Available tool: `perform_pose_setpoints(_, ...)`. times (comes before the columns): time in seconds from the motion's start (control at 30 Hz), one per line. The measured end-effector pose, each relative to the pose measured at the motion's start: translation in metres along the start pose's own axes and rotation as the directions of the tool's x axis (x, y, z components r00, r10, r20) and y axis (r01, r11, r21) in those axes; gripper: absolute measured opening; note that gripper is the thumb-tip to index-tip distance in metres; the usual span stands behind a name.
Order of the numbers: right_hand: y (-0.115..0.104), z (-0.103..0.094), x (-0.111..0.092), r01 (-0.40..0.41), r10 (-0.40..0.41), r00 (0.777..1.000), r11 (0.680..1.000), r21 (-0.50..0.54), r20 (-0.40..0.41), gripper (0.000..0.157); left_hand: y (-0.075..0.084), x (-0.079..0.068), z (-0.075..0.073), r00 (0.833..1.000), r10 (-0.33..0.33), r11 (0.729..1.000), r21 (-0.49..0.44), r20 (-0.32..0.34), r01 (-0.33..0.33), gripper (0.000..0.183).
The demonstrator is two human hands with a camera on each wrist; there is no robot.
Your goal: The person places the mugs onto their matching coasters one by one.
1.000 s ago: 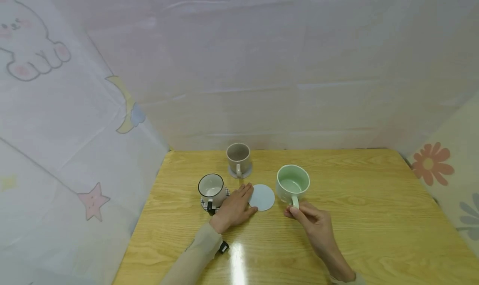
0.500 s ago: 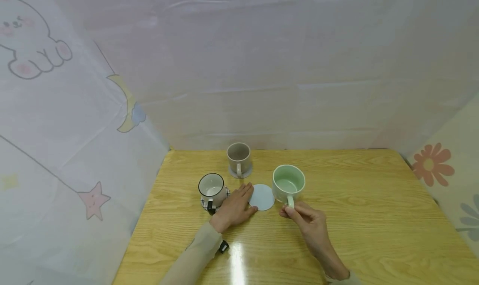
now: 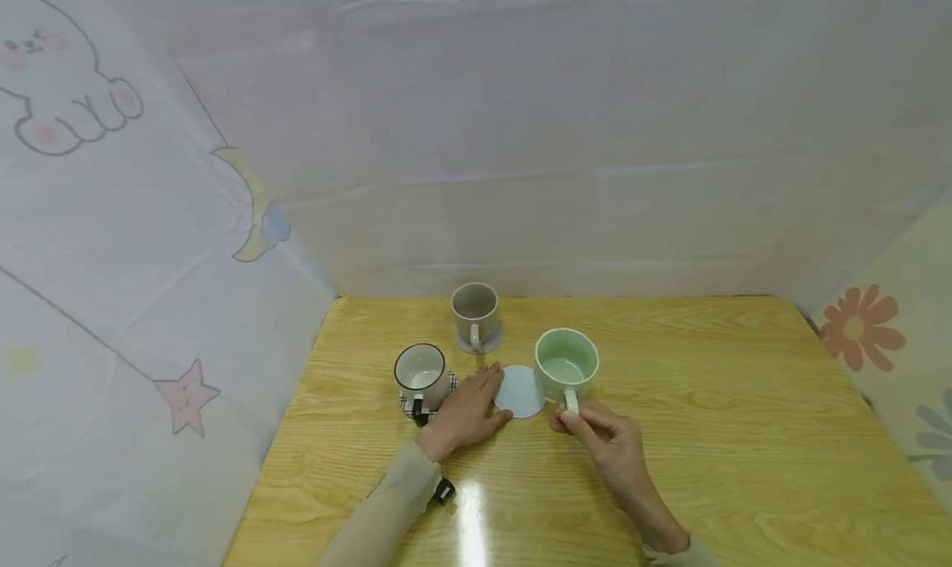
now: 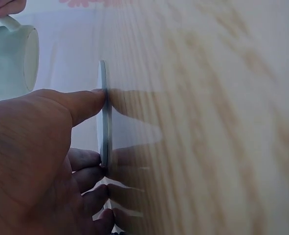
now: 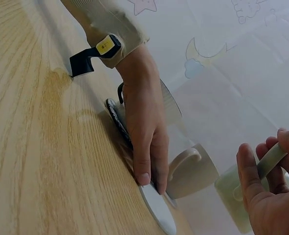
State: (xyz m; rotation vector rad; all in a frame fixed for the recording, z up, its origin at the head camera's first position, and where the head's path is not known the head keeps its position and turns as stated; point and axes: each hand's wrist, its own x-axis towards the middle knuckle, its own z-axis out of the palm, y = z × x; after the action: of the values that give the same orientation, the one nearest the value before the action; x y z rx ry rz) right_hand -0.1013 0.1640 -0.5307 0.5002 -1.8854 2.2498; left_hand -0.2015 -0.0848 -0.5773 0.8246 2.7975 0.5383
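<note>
My right hand (image 3: 613, 447) pinches the handle of a pale green mug (image 3: 565, 373) between thumb and fingers. In the left wrist view the mug (image 4: 7, 63) hangs above the tabletop. In the head view it overlaps the right edge of a round, light blue coaster (image 3: 518, 395). My left hand (image 3: 464, 410) lies low at the coaster's left side, its fingers extended. Seen from the left wrist, the thumb and a fingertip touch the rim of the coaster (image 4: 104, 122), which lies flat on the table.
A white mug (image 3: 420, 373) with a dark rim stands on a checked coaster (image 3: 405, 407) just left of my left hand. Behind it a grey-brown mug (image 3: 474, 307) stands on a greyish coaster (image 3: 491, 345). Printed cloth (image 3: 521, 137) hangs around the wooden table (image 3: 744, 418).
My right hand has carried the green mug a short way left, toward the light blue coaster. The left hand and the other mugs have stayed in place.
</note>
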Motion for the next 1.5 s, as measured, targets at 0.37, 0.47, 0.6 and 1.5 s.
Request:
perform_pose_setpoints(0.37,0.013,0.005,0.002,-0.003,0.003,1.000,1.000,0.016,0.001,0.017,0.000,0.000,0.001,1.000,-0.017,0.999,-0.045,-0.014,0.016,0.079)
perform_pose_setpoints(0.47,0.018,0.007,0.003,-0.015,0.015,1.000,1.000,0.017,-0.010,0.016,0.000,0.000,0.000,1.000,-0.017,0.998,-0.056,-0.012,0.017,0.079)
perform_pose_setpoints(0.6,0.022,0.010,0.003,-0.024,0.024,1.000,1.000,0.014,-0.017,0.016,-0.001,0.001,0.002,1.000,-0.011,0.997,-0.079,-0.023,0.009,0.079)
perform_pose_setpoints(1.5,0.039,0.023,0.006,-0.087,0.086,0.996,0.996,-0.017,-0.018,0.020,0.001,0.002,-0.002,0.999,-0.030,0.996,-0.085,-0.021,0.028,0.078)
